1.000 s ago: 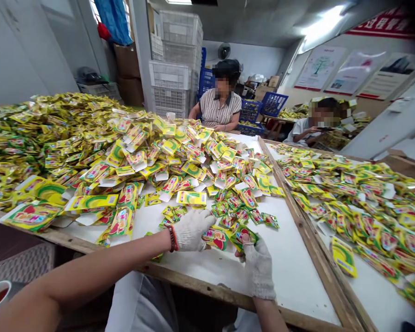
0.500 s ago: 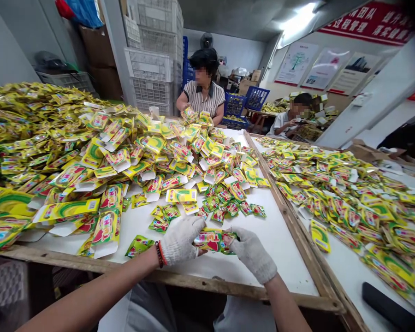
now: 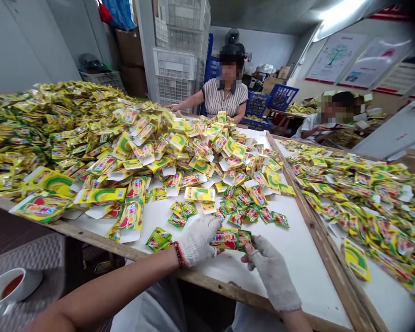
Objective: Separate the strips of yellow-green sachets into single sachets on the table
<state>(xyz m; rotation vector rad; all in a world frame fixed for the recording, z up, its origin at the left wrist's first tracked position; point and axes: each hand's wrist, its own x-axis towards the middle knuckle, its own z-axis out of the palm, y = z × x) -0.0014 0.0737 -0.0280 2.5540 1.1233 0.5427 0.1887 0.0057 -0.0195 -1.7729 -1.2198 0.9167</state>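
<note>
Both my hands wear white knit gloves. My left hand (image 3: 197,240) is closed on a yellow and red carton (image 3: 228,239) held just above the white tabletop (image 3: 290,249). My right hand (image 3: 269,269) touches the carton's right end with its fingertips, where small green sachets poke out. Several loose green sachets (image 3: 249,210) lie just beyond the carton. A small cluster of sachets (image 3: 158,239) lies left of my left wrist. A flat yellow carton (image 3: 199,193) lies further back, in front of the big heap of cartons (image 3: 180,143).
A mound of yellow sachets (image 3: 38,120) fills the table's left. A wooden rail (image 3: 297,193) divides off a right table covered with packets (image 3: 363,193). Two people sit across, one in a striped shirt (image 3: 225,99). A bowl of red liquid (image 3: 10,286) sits lower left. White crates (image 3: 174,69) stand behind.
The camera has swung about. My right hand has gone from gripping sachets to pressing them at the carton's right end, then slid slightly lower right. My left hand keeps hold of the carton.
</note>
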